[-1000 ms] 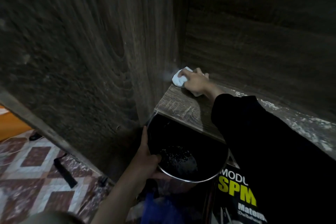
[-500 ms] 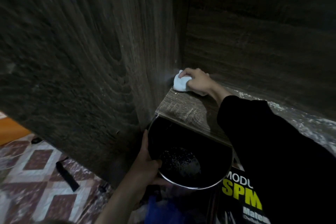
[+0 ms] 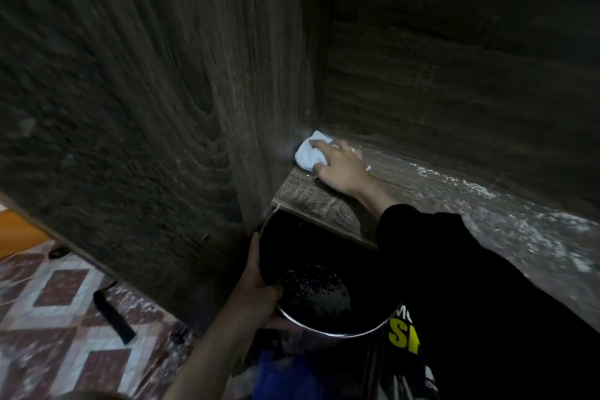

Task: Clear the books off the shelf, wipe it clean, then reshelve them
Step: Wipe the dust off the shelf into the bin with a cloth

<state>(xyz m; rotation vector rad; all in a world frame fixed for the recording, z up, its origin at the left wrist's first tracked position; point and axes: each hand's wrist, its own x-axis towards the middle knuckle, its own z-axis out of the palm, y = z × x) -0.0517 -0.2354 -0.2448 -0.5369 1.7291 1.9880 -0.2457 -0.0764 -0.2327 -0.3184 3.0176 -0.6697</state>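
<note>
A dark wooden shelf board [image 3: 311, 204] carries white dust along its back and right part. My right hand [image 3: 341, 169] presses a crumpled white cloth [image 3: 308, 156] into the shelf's back left corner, against the side panel. Just below the shelf's front edge, my left hand [image 3: 256, 295] grips the rim of a round black bin [image 3: 328, 330] with a shiny metal lip, dark crumbs lying inside it. A black book with yellow letters [image 3: 402, 338] lies lower down, partly hidden by my black sleeve.
The cabinet's tall side panel [image 3: 146, 140] stands close on the left. A patterned tile floor [image 3: 48, 318] lies lower left with a black strap-like object [image 3: 113, 318] on it. Something blue [image 3: 282, 373] sits under the bin.
My right hand has kept the cloth in the back left corner, shifting it slightly. The bin stays under the shelf edge in my left hand. The view has tilted a little.
</note>
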